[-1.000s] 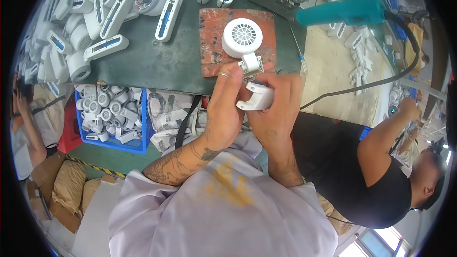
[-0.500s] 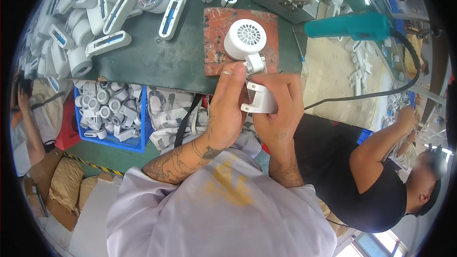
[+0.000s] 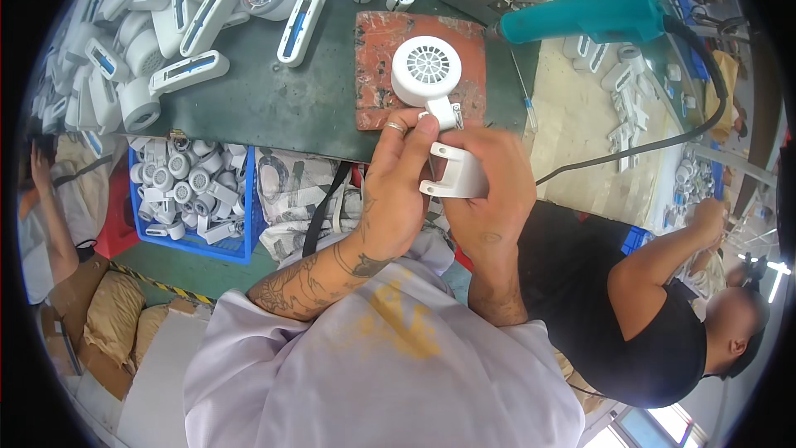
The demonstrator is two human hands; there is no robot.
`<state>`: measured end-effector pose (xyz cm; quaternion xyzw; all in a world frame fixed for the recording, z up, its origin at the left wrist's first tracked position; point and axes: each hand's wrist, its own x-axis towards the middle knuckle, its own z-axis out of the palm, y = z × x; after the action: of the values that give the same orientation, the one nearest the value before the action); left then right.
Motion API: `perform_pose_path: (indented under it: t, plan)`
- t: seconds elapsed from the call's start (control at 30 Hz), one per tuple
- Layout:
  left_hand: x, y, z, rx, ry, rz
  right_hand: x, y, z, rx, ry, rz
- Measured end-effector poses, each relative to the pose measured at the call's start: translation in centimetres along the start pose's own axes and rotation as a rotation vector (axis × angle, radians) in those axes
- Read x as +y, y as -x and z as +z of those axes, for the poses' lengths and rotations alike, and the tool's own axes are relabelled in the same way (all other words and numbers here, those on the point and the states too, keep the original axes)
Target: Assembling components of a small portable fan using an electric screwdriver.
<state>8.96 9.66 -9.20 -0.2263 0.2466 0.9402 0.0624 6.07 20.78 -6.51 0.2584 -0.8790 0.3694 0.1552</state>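
Note:
A round white housing with a slotted grille (image 3: 429,65) lies on a worn red board (image 3: 377,41), its short neck pointing toward me. At the neck's end my left hand (image 3: 400,174) has its thumb and fingers closed on the small hinge piece. My right hand (image 3: 491,191) grips a white U-shaped bracket (image 3: 458,172) with a hole at each of its two ends. Its fingers reach up to the neck as well. The bracket sits just below the neck; whether the two touch is hidden by my fingers.
White handled parts with blue strips (image 3: 300,26) crowd the left of the green bench (image 3: 274,99). A teal power screwdriver (image 3: 584,18) hangs at the right on a black cord. Below the bench stands a blue crate (image 3: 250,224) of white housings. A co-worker (image 3: 663,332) sits at the right.
The teal screwdriver has swung a little to the left. My right hand has shifted slightly right, while the housing has tilted a bit on the board.

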Motion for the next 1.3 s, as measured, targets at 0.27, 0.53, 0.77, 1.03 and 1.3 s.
perform_pose_path:
  t: [0.27, 0.53, 0.77, 1.03, 1.3]
  plan:
    - [0.1, -0.2, 0.2, -0.073, 0.008, 0.03, 0.2, 1.0, 0.0, 0.056, -0.05, 0.075]
    - [-0.2, -0.3, 0.4, -0.071, -0.068, 0.07, 0.9, 2.0, -0.5, 0.009, -0.071, 0.117]
    - [-0.2, -0.4, 0.6, -0.103, -0.06, 0.093, 0.4, 2.8, -2.5, 0.105, -0.707, 0.474]
    - [-0.5, -0.6, 0.4, -0.125, -0.136, 0.142, 0.1, 2.8, -2.1, 0.167, -0.553, 0.452]
    - [-0.6, -0.3, -0.1, -0.131, -0.046, 0.122, -0.2, 2.4, -0.9, 0.052, -0.038, 0.26]
